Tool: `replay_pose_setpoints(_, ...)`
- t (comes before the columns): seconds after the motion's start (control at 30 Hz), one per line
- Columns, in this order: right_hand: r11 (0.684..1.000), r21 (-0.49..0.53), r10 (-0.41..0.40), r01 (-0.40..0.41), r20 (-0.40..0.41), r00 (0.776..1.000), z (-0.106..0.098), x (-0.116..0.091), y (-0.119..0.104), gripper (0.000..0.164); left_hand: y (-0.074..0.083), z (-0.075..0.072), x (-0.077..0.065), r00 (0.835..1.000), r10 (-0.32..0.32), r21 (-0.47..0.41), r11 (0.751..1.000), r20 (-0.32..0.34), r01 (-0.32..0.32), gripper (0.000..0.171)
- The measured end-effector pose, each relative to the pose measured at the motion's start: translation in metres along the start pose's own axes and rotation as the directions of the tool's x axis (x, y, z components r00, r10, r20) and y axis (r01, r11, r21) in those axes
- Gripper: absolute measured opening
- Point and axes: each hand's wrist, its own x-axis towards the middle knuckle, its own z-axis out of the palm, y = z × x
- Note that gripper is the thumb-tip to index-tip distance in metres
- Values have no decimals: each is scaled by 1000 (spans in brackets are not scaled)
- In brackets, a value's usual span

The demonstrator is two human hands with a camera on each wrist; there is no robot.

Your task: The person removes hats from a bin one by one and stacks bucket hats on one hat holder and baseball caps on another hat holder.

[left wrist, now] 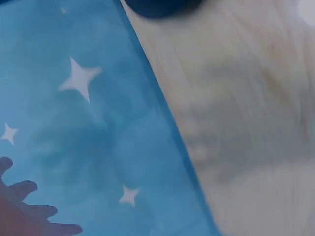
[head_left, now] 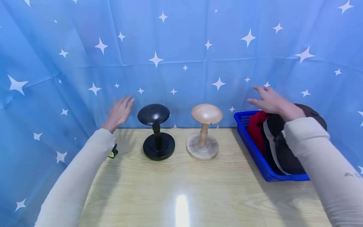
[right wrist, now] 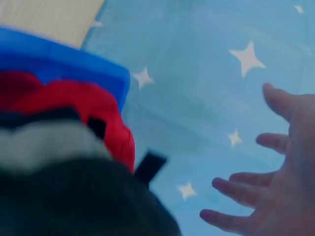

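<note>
My left hand (head_left: 120, 112) is raised with its fingers spread, left of a black mushroom-shaped stand (head_left: 153, 115), and holds nothing. In the left wrist view its fingers (left wrist: 42, 211) show at the lower left corner. My right hand (head_left: 273, 101) is up at the far side of a blue basket (head_left: 286, 178), its fingers extended and apart, touching nothing. Inside the basket lie a red cap (head_left: 253, 126) and dark caps (head_left: 290, 159), one with a grey edge. Beside the black stand is a pale wooden one (head_left: 207, 114) of the same shape. Both stands are bare and upright.
A light wood table (head_left: 175, 183) carries the stands and basket. Behind and left hangs a blue curtain (head_left: 187, 41) with white stars. Close by the left wrist is a small black-and-yellow object (head_left: 112, 154).
</note>
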Motion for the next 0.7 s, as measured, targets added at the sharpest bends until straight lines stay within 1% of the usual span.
replay_pose_setpoints(0.07,999,-50,0,-2,-45,999,-5,-10,10,85,-3,7,-9,999,10,-93,996,-42,-14,79)
replay_pose_setpoints(0.13,997,-83,-3,-6,-107,994,-10,-20,20,76,-4,14,-20,997,19,-171,985,-69,-30,77)
replay_pose_setpoints(0.23,994,-109,-6,-15,-190,982,-15,-35,34,64,-1,26,-38,995,22,-211,977,-97,-42,75)
replay_pose_setpoints(0.27,994,-107,8,-31,-211,977,-16,-40,39,62,2,32,-44,993,16,-221,974,-117,-42,75)
replay_pose_setpoints(0.3,993,-108,24,-50,-229,973,-17,-45,44,61,5,37,-51,991,-5,-228,973,-137,-27,75)
replay_pose_setpoints(0.33,991,-110,44,-73,-241,970,-17,-49,48,60,10,43,-58,984,-52,-239,971,-170,10,75)
replay_pose_setpoints(0.37,989,-111,67,-98,-253,965,-17,-54,52,59,16,48,-66,973,-111,-257,965,-203,56,74)
replay_pose_setpoints(0.4,986,-114,91,-125,-264,960,-16,-58,56,58,23,54,-74,954,-172,-281,954,-246,99,72)
replay_pose_setpoints(0.47,977,-114,142,-180,-283,949,-13,-65,63,56,38,65,-91,907,-294,-345,920,-300,184,67)
replay_pose_setpoints(0.5,973,-113,160,-200,-288,944,-12,-68,66,56,47,70,-100,888,-338,-378,901,-312,210,65)
replay_pose_setpoints(0.53,969,-107,183,-221,-288,940,-11,-70,68,57,56,75,-109,872,-368,-412,884,-322,221,64)
replay_pose_setpoints(0.57,965,-99,204,-242,-290,935,-9,-72,70,61,65,79,-117,872,-368,-436,875,-322,208,62)
replay_pose_setpoints(0.6,961,-88,225,-261,-292,930,-8,-73,71,66,74,83,-124,879,-353,-462,868,-320,180,59)
replay_pose_setpoints(0.67,954,-55,265,-294,-296,918,-5,-74,73,76,93,90,-137,907,-302,-531,841,-295,107,53)
replay_pose_setpoints(0.7,951,-37,284,-308,-298,911,-4,-75,74,81,102,93,-142,919,-273,-569,819,-283,68,48)
